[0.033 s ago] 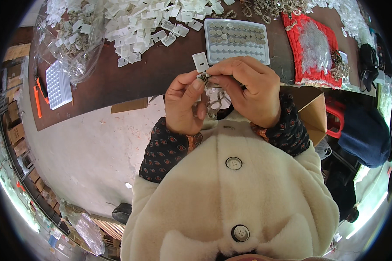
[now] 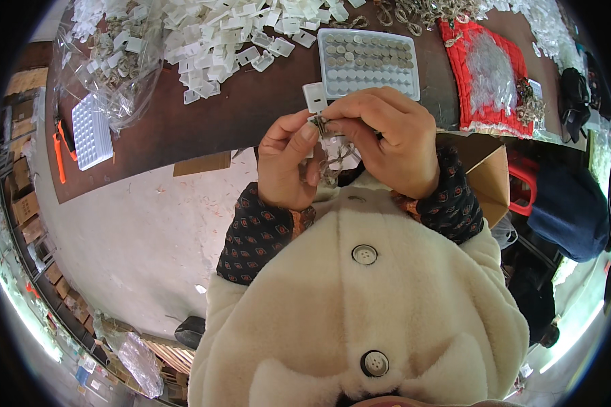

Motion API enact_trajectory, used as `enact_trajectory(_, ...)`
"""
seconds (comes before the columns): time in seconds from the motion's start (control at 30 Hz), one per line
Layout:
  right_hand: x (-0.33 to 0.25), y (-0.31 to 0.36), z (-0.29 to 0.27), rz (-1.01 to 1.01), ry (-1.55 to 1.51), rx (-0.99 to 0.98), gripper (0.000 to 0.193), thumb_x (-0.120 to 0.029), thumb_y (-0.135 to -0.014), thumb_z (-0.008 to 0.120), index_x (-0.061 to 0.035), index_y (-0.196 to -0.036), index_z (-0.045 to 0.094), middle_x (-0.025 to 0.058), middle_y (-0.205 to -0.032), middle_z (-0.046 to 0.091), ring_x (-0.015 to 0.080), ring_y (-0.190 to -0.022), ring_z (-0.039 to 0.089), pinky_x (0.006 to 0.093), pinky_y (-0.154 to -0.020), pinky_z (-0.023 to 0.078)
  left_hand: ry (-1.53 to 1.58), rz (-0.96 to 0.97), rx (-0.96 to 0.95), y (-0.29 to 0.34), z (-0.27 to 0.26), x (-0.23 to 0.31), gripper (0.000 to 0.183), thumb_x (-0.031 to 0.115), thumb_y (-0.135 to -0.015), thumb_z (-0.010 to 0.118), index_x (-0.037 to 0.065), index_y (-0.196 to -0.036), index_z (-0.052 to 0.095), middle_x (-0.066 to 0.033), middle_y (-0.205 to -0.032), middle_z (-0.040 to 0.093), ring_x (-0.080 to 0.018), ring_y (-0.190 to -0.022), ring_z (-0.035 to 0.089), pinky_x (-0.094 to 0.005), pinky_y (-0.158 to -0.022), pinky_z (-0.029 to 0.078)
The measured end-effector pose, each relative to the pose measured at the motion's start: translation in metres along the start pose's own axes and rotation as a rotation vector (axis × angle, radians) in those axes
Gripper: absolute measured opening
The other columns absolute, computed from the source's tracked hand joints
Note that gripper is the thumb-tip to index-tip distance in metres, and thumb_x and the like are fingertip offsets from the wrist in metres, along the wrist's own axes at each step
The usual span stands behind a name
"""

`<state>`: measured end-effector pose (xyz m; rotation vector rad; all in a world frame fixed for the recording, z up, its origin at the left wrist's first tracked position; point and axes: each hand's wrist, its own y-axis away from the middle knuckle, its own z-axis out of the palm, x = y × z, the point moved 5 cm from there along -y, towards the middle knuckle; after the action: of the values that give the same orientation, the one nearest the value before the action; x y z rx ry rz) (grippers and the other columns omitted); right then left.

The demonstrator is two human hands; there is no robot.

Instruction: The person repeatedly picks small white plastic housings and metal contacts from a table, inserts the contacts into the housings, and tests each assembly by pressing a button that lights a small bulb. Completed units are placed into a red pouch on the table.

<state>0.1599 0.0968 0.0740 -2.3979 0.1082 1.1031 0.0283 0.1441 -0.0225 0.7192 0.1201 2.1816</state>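
Note:
My left hand is closed, thumb and fingers pinching a small white plastic case with a slot in its raised flat part. At the case's lower end my right hand is also closed, its thumb and forefinger pinched beside small dark metal-looking parts. What exactly lies between those fingertips is hidden. A looped bundle of thin wire hangs below, between my hands. Just beyond them lies a white tray with rows of round, silvery coin-like cells; its nearer pockets hold none.
A heap of white plastic pieces spreads over the brown table. At left are a clear bag, a white dimpled tray and orange-handled pliers. A red padded cloth and wire bundles lie right. A cardboard box stands below.
The white case's raised part has shifted slightly to the right. The hanging wire loops have swung a little and spread to the right. Both hands keep nearly the same place.

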Motion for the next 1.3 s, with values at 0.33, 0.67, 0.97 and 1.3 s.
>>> enact_trajectory(0.33, -0.015, 0.015, -0.017, -0.230, 0.122, -0.018, 0.026, -0.009, -0.078, 0.075, -0.0044, -0.104, 0.072, 0.0135, -0.098, 0.065, 0.0311, -0.082, 0.063, 0.0356, -0.070, 0.051, 0.083, -0.104, -0.025, 0.002, 0.007, -0.009, 0.018, 0.009, -0.096, 0.062, 0.005, -0.113, 0.065, -0.0101, -0.101, 0.070, -0.0078, -0.049, 0.053, -0.0186, -0.040, 0.042)
enact_trajectory(0.67, 0.027, 0.026, -0.009, 0.571, -0.853, -0.041, 0.017, -0.003, -0.094, 0.065, 0.0051, -0.109, 0.064, 0.0092, -0.100, 0.069, 0.0122, -0.092, 0.065, 0.0270, -0.081, 0.053, 0.169, -0.253, -0.245, 0.009, 0.039, -0.022, 0.023, 0.016, -0.096, 0.062, 0.005, -0.116, 0.062, -0.0105, -0.106, 0.069, -0.0128, -0.080, 0.063, -0.0273, -0.067, 0.052)
enact_trajectory(0.97, 0.011, 0.026, -0.020, -0.166, -0.513, 0.010, 0.033, 0.016, -0.072, 0.068, 0.0001, -0.101, 0.072, 0.0118, -0.108, 0.068, 0.0249, -0.102, 0.064, 0.0339, -0.088, 0.052, 0.081, -0.192, -0.195, 0.011, 0.055, -0.023, 0.053, 0.039, -0.097, 0.060, 0.001, -0.132, 0.050, -0.0080, -0.118, 0.061, -0.0166, -0.107, 0.061, -0.0330, -0.088, 0.052)
enact_trajectory(1.3, 0.012, 0.031, -0.015, -0.180, -0.483, 0.124, 0.028, 0.013, -0.073, 0.066, 0.0011, -0.098, 0.071, 0.0137, -0.107, 0.068, 0.0253, -0.099, 0.065, 0.0337, -0.086, 0.053, 0.104, -0.194, -0.176, 0.012, 0.043, -0.033, 0.046, 0.041, -0.098, 0.059, 0.008, -0.129, 0.050, -0.0086, -0.125, 0.057, -0.0213, -0.119, 0.055, -0.0387, -0.103, 0.047)
